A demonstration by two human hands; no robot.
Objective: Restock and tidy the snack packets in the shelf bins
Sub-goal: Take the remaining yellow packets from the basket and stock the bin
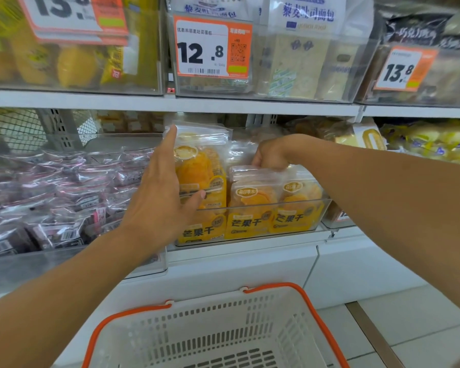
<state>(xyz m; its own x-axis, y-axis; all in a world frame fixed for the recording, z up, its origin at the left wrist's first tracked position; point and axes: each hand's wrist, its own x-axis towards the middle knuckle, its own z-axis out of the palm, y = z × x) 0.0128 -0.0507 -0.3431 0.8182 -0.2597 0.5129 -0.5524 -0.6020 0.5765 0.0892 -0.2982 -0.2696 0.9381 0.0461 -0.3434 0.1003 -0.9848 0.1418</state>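
White shop shelving (170,102) carried clear plastic bins on two levels. Three orange price tags showed above, the leftmost cut off by the frame. In the middle lower bin (252,208), three front packets of dried mango stood side by side; more behind were hard to count. The left hand (161,193) lay flat with straight fingers against the tall leftmost mango packet (199,168), thumb across its front. The right hand (270,155) curled over the tops of the packets behind; its fingertips were hidden. One white basket (223,328) with orange handles sat below, partly cropped.
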